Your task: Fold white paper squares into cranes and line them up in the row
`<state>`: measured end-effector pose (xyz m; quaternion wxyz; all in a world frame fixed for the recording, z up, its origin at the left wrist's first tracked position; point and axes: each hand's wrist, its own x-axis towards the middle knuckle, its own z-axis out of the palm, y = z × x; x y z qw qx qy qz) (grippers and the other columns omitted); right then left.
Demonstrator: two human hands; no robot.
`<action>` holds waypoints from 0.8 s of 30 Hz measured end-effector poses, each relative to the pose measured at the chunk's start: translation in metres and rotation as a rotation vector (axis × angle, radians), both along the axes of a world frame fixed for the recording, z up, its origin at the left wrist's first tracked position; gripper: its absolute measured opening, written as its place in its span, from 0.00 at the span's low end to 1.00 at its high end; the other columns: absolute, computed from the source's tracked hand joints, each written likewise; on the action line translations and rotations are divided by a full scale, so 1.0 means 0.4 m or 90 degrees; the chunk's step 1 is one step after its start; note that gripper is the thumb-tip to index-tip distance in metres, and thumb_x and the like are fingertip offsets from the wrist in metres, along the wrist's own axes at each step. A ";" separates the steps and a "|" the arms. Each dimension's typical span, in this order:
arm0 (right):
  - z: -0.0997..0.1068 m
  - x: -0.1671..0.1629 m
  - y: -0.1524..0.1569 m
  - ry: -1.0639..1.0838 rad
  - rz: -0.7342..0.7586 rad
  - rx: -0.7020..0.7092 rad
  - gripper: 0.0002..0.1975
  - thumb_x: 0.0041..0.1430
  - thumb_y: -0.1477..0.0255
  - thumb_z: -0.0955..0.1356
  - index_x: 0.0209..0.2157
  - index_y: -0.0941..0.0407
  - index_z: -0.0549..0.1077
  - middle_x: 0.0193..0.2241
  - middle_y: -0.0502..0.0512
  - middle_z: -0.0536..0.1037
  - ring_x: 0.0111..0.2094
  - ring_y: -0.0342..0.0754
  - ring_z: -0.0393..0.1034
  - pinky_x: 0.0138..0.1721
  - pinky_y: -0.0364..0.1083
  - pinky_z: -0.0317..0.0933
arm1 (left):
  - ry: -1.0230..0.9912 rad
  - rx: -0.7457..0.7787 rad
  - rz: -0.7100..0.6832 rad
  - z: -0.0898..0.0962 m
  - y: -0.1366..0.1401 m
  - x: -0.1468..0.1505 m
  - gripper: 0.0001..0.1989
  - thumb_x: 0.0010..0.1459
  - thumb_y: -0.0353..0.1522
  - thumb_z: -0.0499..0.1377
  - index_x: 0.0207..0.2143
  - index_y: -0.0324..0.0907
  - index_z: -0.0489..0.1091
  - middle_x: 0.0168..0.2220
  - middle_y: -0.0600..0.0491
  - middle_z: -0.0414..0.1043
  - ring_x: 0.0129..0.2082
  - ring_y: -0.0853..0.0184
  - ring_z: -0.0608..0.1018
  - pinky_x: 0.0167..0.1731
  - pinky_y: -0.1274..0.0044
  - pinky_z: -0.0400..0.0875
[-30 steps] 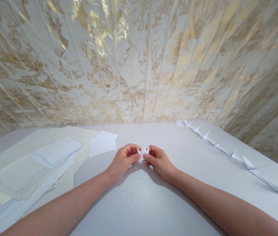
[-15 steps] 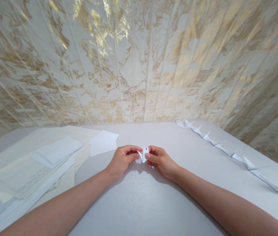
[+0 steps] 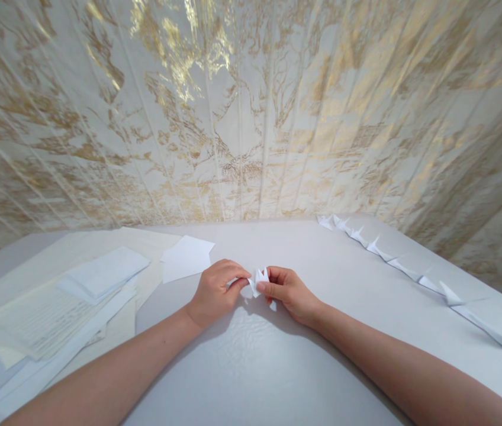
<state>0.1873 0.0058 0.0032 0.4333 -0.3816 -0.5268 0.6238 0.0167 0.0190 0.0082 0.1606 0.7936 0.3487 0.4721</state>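
Just above the white table (image 3: 251, 367), a small folded white paper crane (image 3: 260, 278) is held between both my hands. My left hand (image 3: 219, 290) pinches the narrow point on its left side between thumb and fingertips. On the other side, my right hand (image 3: 289, 293) grips the crane's body, thumb in front and fingers behind. Two pointed flaps stick up by the right thumb. A white tip also shows below the right fingers. The rest of the folded paper is hidden by my fingers.
Several folded paper cranes (image 3: 450, 296) stand in a row along the table's right edge. At the left lie stacked papers (image 3: 109, 272) and printed sheets (image 3: 47, 325). White paper pieces (image 3: 187, 258) rest beyond my left hand. A gold-patterned wall covering (image 3: 242, 118) rises behind.
My left hand has turned and shifted slightly left, now pinching the crane's left point and bending it lower. My right hand keeps its hold almost in place.
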 end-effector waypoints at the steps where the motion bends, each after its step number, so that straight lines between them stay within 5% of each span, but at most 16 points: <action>1: 0.001 -0.001 -0.002 -0.016 0.003 0.003 0.16 0.38 0.62 0.73 0.21 0.60 0.69 0.16 0.44 0.65 0.18 0.37 0.54 0.20 0.39 0.49 | 0.016 0.021 0.000 0.000 0.000 -0.001 0.07 0.50 0.28 0.57 0.25 0.43 0.75 0.25 0.49 0.74 0.28 0.65 0.74 0.32 0.76 0.66; 12: -0.001 -0.007 -0.010 -0.068 -0.004 0.033 0.17 0.39 0.61 0.71 0.19 0.59 0.66 0.14 0.43 0.62 0.17 0.36 0.52 0.19 0.39 0.45 | 0.020 0.226 -0.014 0.000 -0.001 0.002 0.08 0.49 0.22 0.54 0.22 0.40 0.67 0.23 0.51 0.69 0.27 0.67 0.70 0.29 0.75 0.66; 24: -0.025 -0.011 -0.015 -0.063 -0.055 0.095 0.14 0.43 0.63 0.70 0.22 0.59 0.66 0.16 0.44 0.62 0.18 0.37 0.52 0.20 0.39 0.46 | 0.022 0.244 -0.028 -0.004 -0.002 0.004 0.06 0.50 0.22 0.55 0.25 0.40 0.66 0.24 0.52 0.70 0.28 0.68 0.71 0.30 0.74 0.66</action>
